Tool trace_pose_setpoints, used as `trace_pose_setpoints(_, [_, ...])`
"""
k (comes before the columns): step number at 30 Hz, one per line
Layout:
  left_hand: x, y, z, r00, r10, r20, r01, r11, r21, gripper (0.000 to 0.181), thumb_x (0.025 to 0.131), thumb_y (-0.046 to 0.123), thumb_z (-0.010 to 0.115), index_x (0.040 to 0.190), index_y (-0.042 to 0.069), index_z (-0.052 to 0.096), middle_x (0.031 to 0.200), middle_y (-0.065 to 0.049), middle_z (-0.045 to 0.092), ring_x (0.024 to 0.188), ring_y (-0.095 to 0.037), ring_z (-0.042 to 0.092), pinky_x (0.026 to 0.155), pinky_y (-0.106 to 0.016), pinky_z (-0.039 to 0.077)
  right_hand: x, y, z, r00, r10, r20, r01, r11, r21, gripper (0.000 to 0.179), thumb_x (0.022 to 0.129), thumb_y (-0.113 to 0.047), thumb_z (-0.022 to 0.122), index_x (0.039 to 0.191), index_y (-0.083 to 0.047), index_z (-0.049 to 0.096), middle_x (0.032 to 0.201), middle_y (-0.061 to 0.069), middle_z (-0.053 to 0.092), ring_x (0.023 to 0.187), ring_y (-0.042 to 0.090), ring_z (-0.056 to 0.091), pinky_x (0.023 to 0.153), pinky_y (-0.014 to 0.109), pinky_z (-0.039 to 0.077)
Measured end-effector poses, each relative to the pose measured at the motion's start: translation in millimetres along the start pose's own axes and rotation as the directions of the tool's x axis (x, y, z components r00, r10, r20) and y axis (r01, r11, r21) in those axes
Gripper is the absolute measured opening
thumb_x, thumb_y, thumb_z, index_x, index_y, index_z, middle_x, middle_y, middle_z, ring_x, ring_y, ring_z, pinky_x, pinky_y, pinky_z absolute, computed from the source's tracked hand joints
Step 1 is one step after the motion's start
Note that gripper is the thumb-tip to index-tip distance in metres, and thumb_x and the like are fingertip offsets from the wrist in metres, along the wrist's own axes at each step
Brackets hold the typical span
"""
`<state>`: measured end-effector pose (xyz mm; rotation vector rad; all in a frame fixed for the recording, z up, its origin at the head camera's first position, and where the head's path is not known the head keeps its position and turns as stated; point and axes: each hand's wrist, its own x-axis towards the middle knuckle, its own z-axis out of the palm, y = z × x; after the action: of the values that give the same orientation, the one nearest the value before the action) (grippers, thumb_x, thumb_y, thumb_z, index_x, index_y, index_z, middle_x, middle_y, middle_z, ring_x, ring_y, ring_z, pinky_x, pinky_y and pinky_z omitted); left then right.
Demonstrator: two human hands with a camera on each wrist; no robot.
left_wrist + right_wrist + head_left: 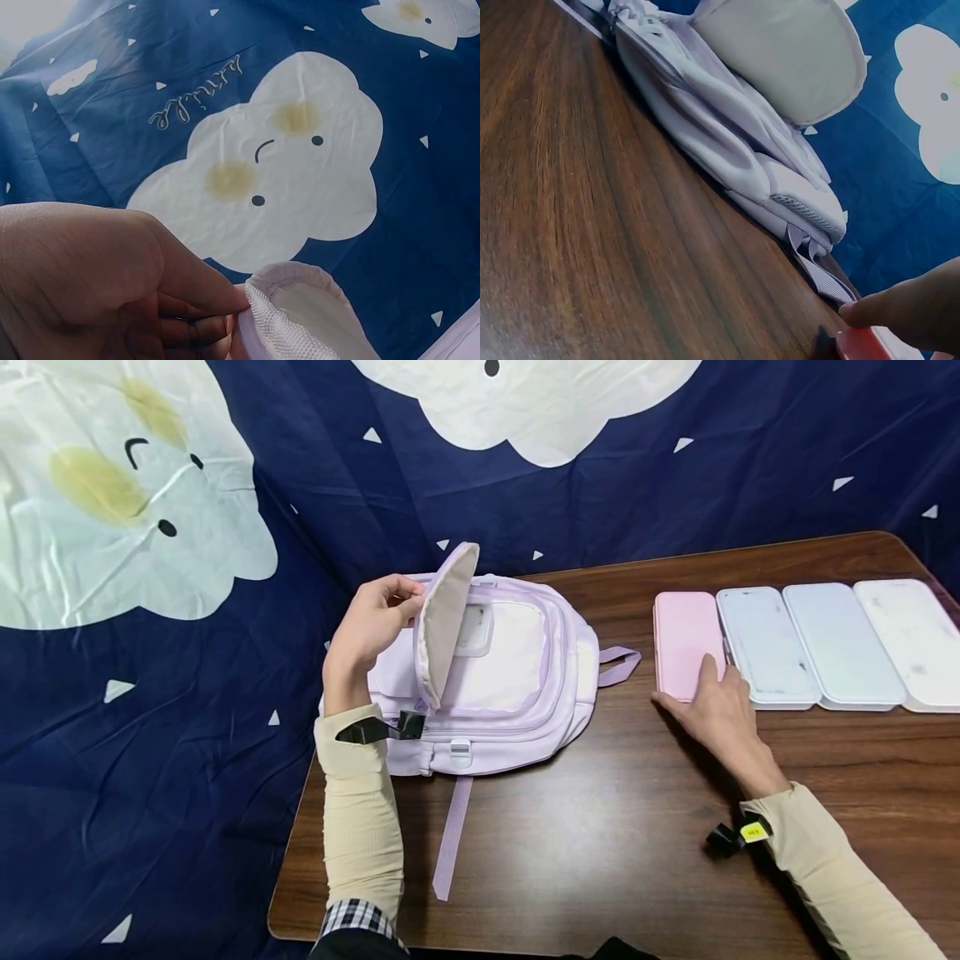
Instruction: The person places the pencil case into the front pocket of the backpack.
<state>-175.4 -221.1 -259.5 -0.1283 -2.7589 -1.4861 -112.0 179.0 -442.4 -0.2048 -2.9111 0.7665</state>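
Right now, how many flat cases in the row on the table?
4: a pink case touched by the right hand, then rightward a pale-grey case, a light-blue case and a white case. The white one meets the frame edge; more could lie beyond.

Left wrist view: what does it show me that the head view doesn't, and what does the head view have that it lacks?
Only the left wrist view shows the lettering and the small cloud on the blue curtain.

Only the head view shows the wooden table, the right hand on the pink case, and the three pale cases beside it.

Both show the left hand pinching the flap of the backpack, with the curtain's large face cloud.
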Motion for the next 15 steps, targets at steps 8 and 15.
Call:
trace_pose_setpoints(8, [-0.8,0.3,-0.9,1.000,-0.002,-0.005,0.002,1.000,0.001,0.015,0.095,0.006,0.055,0.105,-0.002,0.062,0.085,0.001,0.056,0.074,-0.008,0.054,0.071,-0.021,0.048,2.1,2.7,2.8,0.998,-0.039,-0.052,0.042,0.998,0.047,0.088,0.076,-0.043,0.076,0.130,0.015,0.035,0.111,0.045,0.042,0.099,0.062,0.042,0.076,0.067,0.037])
trace_pose_setpoints(15, [-1.5,1.6,-1.0,1.000,-0.006,-0.005,0.006,1.000,-0.002,0.015,0.095,0.005,0.054,0.105,-0.003,0.062,0.086,0.000,0.055,0.075,-0.008,0.054,0.072,-0.021,0.048,7.1,6.7,3.0,0.989,-0.090,-0.121,0.106,0.986,0.130,0.084,0.074,-0.032,0.079,0.129,0.017,0.038,0.117,0.043,0.041,0.106,0.059,0.039,0.091,0.063,0.032])
